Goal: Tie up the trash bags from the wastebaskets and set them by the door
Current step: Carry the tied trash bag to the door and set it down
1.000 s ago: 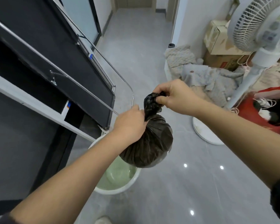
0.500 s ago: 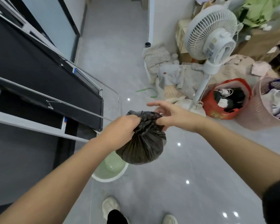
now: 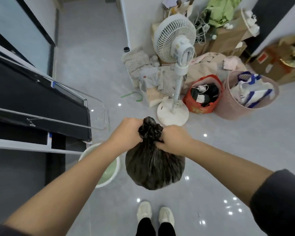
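A full black trash bag (image 3: 154,166) hangs in the air in front of me, its bunched neck sticking up between my hands. My left hand (image 3: 126,132) grips the neck from the left, and my right hand (image 3: 174,139) grips it from the right, fingers dug into the gathered plastic. Below and to the left stands the pale green wastebasket (image 3: 109,174) with a white rim, with no bag in it. My two white shoes (image 3: 155,213) show on the grey floor under the bag.
A black frame with metal rails (image 3: 41,106) fills the left. A white standing fan (image 3: 175,65), a red bag (image 3: 203,96), a pink laundry basket (image 3: 249,96), piled cloths and cardboard boxes (image 3: 228,36) crowd the far right. A corridor (image 3: 89,31) runs ahead.
The view has tilted down and pulled back. My right hand went from open fingers above the bag to closed on its neck; the bag now hangs to the right of the wastebasket.
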The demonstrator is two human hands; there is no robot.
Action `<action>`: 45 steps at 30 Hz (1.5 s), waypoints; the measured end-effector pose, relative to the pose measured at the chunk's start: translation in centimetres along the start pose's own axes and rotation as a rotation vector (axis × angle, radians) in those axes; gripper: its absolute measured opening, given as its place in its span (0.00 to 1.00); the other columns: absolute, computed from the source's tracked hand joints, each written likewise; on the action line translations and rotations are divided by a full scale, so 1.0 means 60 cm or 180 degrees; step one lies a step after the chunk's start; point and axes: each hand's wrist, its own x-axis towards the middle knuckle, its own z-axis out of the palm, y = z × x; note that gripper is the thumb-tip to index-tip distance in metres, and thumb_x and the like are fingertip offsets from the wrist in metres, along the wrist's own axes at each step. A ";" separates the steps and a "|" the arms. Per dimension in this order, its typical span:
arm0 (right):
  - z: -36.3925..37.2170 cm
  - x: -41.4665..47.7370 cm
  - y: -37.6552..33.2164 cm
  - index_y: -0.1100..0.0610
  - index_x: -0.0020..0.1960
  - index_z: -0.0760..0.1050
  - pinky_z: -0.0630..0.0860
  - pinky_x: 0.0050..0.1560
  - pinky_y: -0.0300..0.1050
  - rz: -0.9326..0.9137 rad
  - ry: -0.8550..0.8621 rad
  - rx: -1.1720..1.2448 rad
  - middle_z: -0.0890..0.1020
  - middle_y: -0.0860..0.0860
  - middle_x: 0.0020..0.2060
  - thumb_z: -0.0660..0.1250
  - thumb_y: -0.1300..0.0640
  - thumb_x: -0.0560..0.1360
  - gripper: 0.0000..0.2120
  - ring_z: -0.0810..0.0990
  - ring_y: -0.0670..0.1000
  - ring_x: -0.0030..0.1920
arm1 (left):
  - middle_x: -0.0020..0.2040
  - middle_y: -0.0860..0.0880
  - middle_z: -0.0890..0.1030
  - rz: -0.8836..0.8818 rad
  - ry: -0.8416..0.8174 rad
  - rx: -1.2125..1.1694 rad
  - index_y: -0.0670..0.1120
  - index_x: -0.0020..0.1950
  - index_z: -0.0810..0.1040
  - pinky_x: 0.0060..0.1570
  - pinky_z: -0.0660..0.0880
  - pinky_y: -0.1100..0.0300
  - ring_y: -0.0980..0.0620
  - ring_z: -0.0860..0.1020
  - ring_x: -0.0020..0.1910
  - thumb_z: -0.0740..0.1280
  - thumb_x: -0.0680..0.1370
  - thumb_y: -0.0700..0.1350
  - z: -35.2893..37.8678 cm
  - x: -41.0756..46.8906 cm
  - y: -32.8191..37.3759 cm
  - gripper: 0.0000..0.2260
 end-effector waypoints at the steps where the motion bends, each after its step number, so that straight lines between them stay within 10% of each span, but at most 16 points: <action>1: 0.008 -0.007 0.003 0.59 0.37 0.70 0.75 0.41 0.52 0.0033 -0.0222 0.0065 0.79 0.57 0.37 0.62 0.45 0.74 0.17 0.78 0.59 0.41 | 0.33 0.46 0.79 -0.0059 -0.0032 -0.0098 0.38 0.40 0.78 0.33 0.69 0.60 0.49 0.78 0.37 0.67 0.68 0.33 0.007 0.002 0.010 0.02; 4: 0.000 -0.025 0.026 0.56 0.45 0.76 0.76 0.48 0.50 0.0393 -0.0736 0.0976 0.81 0.52 0.43 0.62 0.31 0.68 0.27 0.78 0.53 0.45 | 0.38 0.43 0.82 -0.0019 -0.0189 -0.0262 0.37 0.42 0.79 0.35 0.70 0.59 0.48 0.78 0.39 0.68 0.69 0.34 0.026 0.009 0.033 0.03; 11: 0.002 -0.062 0.102 0.48 0.61 0.68 0.73 0.55 0.44 0.0602 0.0111 0.1653 0.74 0.46 0.56 0.77 0.44 0.59 0.35 0.74 0.49 0.56 | 0.32 0.53 0.76 0.0482 -0.0354 -0.0214 0.45 0.37 0.77 0.34 0.65 0.64 0.52 0.76 0.38 0.72 0.68 0.34 0.015 0.036 0.087 0.07; 16: -0.025 -0.115 0.151 0.48 0.66 0.65 0.73 0.43 0.45 0.1104 0.0307 0.1558 0.81 0.45 0.48 0.72 0.51 0.69 0.28 0.77 0.48 0.42 | 0.41 0.44 0.83 0.0428 -0.0432 -0.0106 0.42 0.42 0.80 0.48 0.77 0.55 0.47 0.81 0.45 0.75 0.67 0.35 0.016 0.085 0.149 0.07; 22: -0.064 -0.180 0.248 0.54 0.42 0.79 0.77 0.46 0.52 0.1024 -0.0047 0.1235 0.81 0.51 0.44 0.69 0.42 0.69 0.15 0.78 0.51 0.44 | 0.40 0.41 0.84 0.0466 -0.0484 -0.0146 0.39 0.43 0.83 0.46 0.79 0.49 0.45 0.82 0.44 0.72 0.67 0.32 0.054 0.151 0.278 0.07; 28: -0.109 -0.245 0.387 0.48 0.66 0.68 0.73 0.55 0.44 0.0820 0.0326 0.1825 0.74 0.50 0.58 0.74 0.42 0.63 0.34 0.74 0.49 0.58 | 0.38 0.43 0.84 0.0453 -0.0457 0.0010 0.39 0.42 0.81 0.45 0.79 0.54 0.46 0.82 0.41 0.71 0.69 0.33 0.089 0.222 0.417 0.04; 31: -0.137 -0.288 0.450 0.54 0.43 0.76 0.69 0.39 0.45 0.0777 0.0379 0.1174 0.77 0.50 0.37 0.72 0.43 0.68 0.15 0.76 0.51 0.40 | 0.35 0.45 0.83 0.0450 -0.0528 -0.0065 0.43 0.40 0.80 0.44 0.80 0.51 0.46 0.83 0.39 0.72 0.71 0.38 0.116 0.254 0.485 0.03; 34: -0.170 -0.334 0.515 0.53 0.29 0.68 0.71 0.34 0.49 0.0897 0.0306 0.0784 0.74 0.49 0.30 0.67 0.35 0.67 0.23 0.73 0.50 0.33 | 0.34 0.43 0.84 0.0441 -0.0587 -0.0451 0.43 0.40 0.79 0.38 0.81 0.57 0.51 0.83 0.33 0.71 0.74 0.39 0.140 0.288 0.571 0.03; 42: -0.230 -0.424 0.689 0.39 0.43 0.65 0.65 0.34 0.38 0.1415 0.1239 0.1625 0.71 0.42 0.35 0.75 0.46 0.65 0.18 0.71 0.42 0.34 | 0.34 0.44 0.84 0.0704 -0.0914 -0.0686 0.46 0.42 0.79 0.39 0.82 0.50 0.51 0.84 0.31 0.70 0.75 0.41 0.187 0.424 0.769 0.02; 45: -0.240 -0.428 0.764 0.52 0.42 0.77 0.69 0.36 0.43 0.1506 0.1302 0.1478 0.75 0.46 0.35 0.73 0.44 0.67 0.13 0.73 0.47 0.37 | 0.39 0.42 0.84 0.0802 -0.1022 -0.0561 0.47 0.41 0.79 0.38 0.82 0.49 0.49 0.84 0.33 0.69 0.75 0.41 0.205 0.487 0.830 0.04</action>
